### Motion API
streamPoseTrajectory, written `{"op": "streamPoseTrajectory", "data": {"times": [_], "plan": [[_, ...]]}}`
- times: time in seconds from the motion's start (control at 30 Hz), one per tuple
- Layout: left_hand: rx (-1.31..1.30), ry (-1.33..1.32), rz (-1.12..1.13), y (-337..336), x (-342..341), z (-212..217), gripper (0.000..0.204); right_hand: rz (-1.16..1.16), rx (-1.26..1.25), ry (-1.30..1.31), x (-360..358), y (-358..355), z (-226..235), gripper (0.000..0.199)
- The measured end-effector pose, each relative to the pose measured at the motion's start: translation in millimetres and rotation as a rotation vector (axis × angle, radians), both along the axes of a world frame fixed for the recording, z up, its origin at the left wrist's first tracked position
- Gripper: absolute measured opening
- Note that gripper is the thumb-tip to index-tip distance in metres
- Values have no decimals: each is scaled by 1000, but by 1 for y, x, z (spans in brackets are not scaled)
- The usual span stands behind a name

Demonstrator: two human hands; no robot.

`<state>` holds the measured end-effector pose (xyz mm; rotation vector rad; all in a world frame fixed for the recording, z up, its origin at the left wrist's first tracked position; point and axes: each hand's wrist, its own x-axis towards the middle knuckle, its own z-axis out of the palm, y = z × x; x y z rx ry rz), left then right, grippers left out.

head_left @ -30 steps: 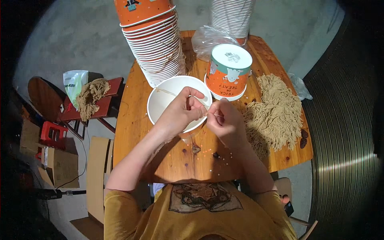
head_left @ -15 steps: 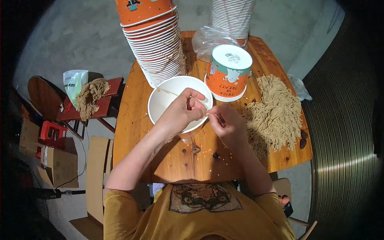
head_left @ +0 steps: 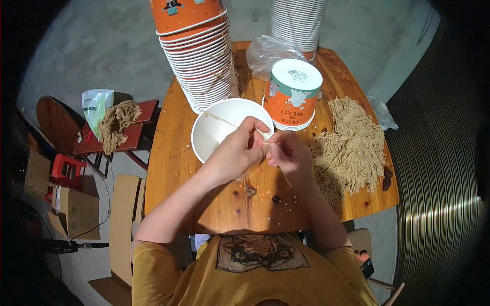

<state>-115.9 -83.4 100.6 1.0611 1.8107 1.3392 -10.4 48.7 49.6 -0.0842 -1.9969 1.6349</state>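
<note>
A paper bucket (head_left: pixel 204 137) with a white inside stands on the wooden table in front of me, its mouth facing up. A thin beige cord (head_left: pixel 220 119) runs from its far left rim across the mouth toward my fingers. My left hand (head_left: pixel 236 152) lies over the bucket's near right side, thumb and fingers pinched on the cord. Close against it at the right rim, my right hand (head_left: pixel 292 162) is closed, its fingertips pinching the same cord. The spot where the fingertips meet is partly hidden, so any knot or hole there cannot be made out.
At back left rises a tall stack of orange buckets (head_left: pixel 201 66) with cords hanging down its side. Upturned buckets (head_left: pixel 293 99) stand behind my right hand, near a clear plastic bag (head_left: pixel 273 53). A heap of beige cords (head_left: pixel 352 148) covers the table's right side.
My right hand's fingers have shifted slightly and curled at the cord. My left hand stays pinched at the bucket's right rim. The cord still crosses the mouth.
</note>
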Motion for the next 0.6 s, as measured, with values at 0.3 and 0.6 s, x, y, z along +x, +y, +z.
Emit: {"op": "streamPoseTrajectory", "data": {"times": [0.3,0.6], "plan": [[-25,215,106,-3,0,-4,14,11,-163,-38,1,5,-3,7],[-39,251,116,-1,1,-1,10,-85,34,30,1,6,-5,12]]}}
